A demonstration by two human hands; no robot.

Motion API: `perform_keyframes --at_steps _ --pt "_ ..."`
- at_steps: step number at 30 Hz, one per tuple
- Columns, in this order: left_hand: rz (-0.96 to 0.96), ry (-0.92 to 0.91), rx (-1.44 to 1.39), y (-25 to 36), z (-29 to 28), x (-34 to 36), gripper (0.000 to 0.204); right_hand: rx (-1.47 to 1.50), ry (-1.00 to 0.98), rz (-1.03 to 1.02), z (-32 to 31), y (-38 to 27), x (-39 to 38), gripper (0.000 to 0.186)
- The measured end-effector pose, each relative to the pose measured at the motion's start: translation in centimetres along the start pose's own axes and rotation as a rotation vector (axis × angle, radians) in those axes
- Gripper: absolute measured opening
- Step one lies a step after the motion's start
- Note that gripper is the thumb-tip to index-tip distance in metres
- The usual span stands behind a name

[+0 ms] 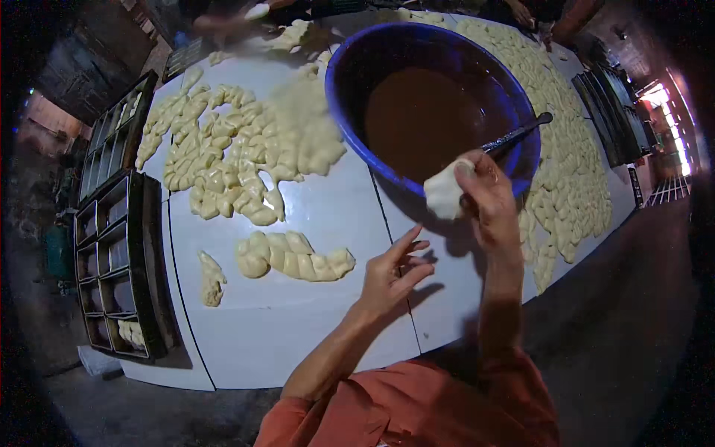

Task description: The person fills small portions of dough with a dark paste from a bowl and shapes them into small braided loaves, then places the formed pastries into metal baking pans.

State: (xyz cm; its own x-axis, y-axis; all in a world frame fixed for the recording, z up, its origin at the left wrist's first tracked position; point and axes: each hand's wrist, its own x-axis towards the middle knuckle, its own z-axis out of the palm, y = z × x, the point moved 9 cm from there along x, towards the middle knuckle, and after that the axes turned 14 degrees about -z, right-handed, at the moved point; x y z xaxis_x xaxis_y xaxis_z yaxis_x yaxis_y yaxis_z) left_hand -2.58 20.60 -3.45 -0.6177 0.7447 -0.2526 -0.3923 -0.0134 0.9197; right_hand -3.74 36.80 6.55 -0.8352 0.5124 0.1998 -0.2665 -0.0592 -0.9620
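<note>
My right hand [488, 195] is raised at the near rim of a blue basin [346, 123], its fingers closed on a pale piece of dough [445, 194]. Brown liquid [424, 112] partly fills the basin. A dark long-handled tool [514, 136] leans over the basin's right rim, its other end hidden behind my right hand. Lower and to the left, my left hand [395, 272] hovers over the white table [298, 335] with fingers apart and nothing in them. Left of it lie a row of joined dough pieces [298, 259] and a small ragged dough scrap [211, 279].
Many dough pieces [231, 145] cover the table's far left, and more dough [573, 171] spreads along the right. Dark divided baking pans [115, 276] stand at the left edge, one compartment holding dough. Other pans [614, 112] sit far right. Other people's hands [521, 13] show beyond the basin.
</note>
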Motion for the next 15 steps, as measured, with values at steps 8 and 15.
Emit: perform_keyframes --at_steps 8,15 --pt "-0.185 0.257 -0.079 -2.2 -6.2 -1.1 0.032 -1.215 -0.824 -0.048 1.9 8.1 8.5 0.027" --pt "-0.056 0.322 0.247 -2.9 -7.7 -1.5 0.028 -1.112 -1.043 0.162 3.7 8.9 7.0 0.028"
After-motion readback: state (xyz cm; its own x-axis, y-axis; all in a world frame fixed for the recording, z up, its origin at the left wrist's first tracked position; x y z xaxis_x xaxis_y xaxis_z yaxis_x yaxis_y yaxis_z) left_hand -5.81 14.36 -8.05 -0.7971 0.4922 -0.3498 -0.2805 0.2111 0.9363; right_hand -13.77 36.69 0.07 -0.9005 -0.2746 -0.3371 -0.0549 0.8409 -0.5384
